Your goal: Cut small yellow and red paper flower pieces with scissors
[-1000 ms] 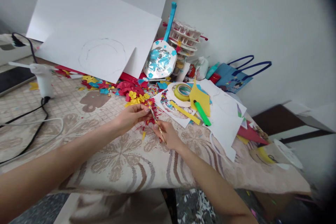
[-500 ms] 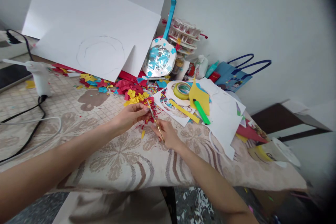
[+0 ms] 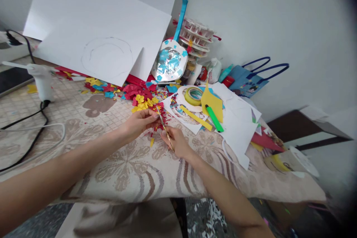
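Observation:
My right hand (image 3: 178, 142) is wrapped round a pair of scissors (image 3: 162, 122) with a gold-toned handle, its blades pointing up and left. Close beside the blades, my left hand (image 3: 142, 122) is closed in a pinch; what its fingertips hold is too small to make out. Just beyond both hands lies a heap of yellow paper flowers (image 3: 140, 99) and red paper flowers (image 3: 135, 92). Small red paper scraps are scattered under the blades. A tiny yellow strip (image 3: 152, 142) lies on the patterned tablecloth (image 3: 125, 167) below my hands.
To the right lie a tape roll (image 3: 193, 96), yellow paper (image 3: 213, 105), a green marker (image 3: 214, 119) and cut white sheets (image 3: 237, 119). A glue gun (image 3: 41, 81) with cables stands left. Large white boards (image 3: 106, 18) and a decorated round paddle shape (image 3: 169, 61) stand behind.
Almost nothing differs. Both hands and the scissors stay in the same place, with at most a slight shift of the fingers.

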The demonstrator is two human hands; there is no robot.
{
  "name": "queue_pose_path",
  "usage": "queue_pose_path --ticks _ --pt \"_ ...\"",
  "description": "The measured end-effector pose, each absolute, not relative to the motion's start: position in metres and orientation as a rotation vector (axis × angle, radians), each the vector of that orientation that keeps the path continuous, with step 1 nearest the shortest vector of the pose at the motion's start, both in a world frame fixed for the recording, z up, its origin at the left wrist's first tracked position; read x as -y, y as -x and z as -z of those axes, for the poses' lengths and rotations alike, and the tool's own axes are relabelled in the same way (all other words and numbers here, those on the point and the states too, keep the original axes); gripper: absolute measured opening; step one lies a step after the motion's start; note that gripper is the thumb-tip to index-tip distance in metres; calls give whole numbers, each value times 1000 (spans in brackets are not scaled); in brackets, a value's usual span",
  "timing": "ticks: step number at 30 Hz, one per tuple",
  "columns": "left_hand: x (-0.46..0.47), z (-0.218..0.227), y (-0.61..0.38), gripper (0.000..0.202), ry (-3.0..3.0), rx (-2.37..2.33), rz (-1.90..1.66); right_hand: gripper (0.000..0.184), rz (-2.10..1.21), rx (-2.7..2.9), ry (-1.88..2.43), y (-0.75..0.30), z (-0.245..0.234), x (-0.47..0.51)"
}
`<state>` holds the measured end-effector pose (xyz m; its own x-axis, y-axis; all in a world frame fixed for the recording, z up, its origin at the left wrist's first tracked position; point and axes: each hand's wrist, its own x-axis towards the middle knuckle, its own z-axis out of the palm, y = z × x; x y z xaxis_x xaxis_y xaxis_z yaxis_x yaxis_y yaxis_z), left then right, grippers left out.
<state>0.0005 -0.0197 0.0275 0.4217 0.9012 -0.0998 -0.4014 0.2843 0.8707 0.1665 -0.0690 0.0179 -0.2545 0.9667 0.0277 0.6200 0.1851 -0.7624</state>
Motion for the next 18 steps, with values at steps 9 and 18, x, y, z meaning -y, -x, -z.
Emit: queue_pose_path --ticks 9,18 --pt "19 -28 0 14 -907 -686 -968 40 -870 1952 1499 -164 -26 71" --pt "15 -23 2 17 -964 -658 -965 38 -865 1970 1524 -166 -25 71"
